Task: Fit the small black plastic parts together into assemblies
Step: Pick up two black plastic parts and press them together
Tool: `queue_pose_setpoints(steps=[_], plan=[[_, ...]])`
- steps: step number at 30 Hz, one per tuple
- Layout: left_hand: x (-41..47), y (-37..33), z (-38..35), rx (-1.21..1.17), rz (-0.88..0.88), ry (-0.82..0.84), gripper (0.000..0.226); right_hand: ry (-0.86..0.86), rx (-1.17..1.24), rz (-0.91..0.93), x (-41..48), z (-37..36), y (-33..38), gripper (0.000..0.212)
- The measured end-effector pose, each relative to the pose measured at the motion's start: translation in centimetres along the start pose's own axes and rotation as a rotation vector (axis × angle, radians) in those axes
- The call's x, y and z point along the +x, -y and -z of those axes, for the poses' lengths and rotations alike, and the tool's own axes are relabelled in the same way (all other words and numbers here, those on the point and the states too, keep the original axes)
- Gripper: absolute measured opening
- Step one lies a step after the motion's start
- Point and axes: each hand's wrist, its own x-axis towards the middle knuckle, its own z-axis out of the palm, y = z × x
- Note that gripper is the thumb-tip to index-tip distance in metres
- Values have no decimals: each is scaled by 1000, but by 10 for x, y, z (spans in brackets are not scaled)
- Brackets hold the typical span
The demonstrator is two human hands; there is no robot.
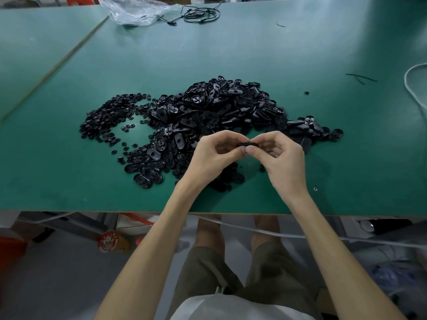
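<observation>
A large heap of black oval plastic shells lies in the middle of the green table. To its left spreads a pile of small round black parts. More oval shells lie near the front left. My left hand and my right hand meet just above the table's near side. Both pinch one small black part between thumbs and forefingers; most of it is hidden by the fingertips.
A clear plastic bag and a coiled black cable lie at the far edge. A white cord loops at the right. The table's front edge runs just below my wrists.
</observation>
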Motion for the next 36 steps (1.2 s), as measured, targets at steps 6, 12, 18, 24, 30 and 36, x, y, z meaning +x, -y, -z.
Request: queue_pose_setpoints(steps=[6,12,18,24,30,36], plan=[[0,3,1,12,12,-16,16,15,-11,12,0,1,-1,14],[1,4,1,17,15,-18,16,21,-37,36,-1,-1,-2,15],[1,2,-1,22,19,-28,16,24,-55,59,-1,-2,-3,9],[-1,-1,-3,52,30,-62,15,41,-79,58,-2,-2,-2,7],[-1,-1,-5,101,46,-91,13,60,-110,54,-1,-4,-3,7],[-1,1,-3,99,53,-94,12,59,-101,59,-1,-3,-4,12]])
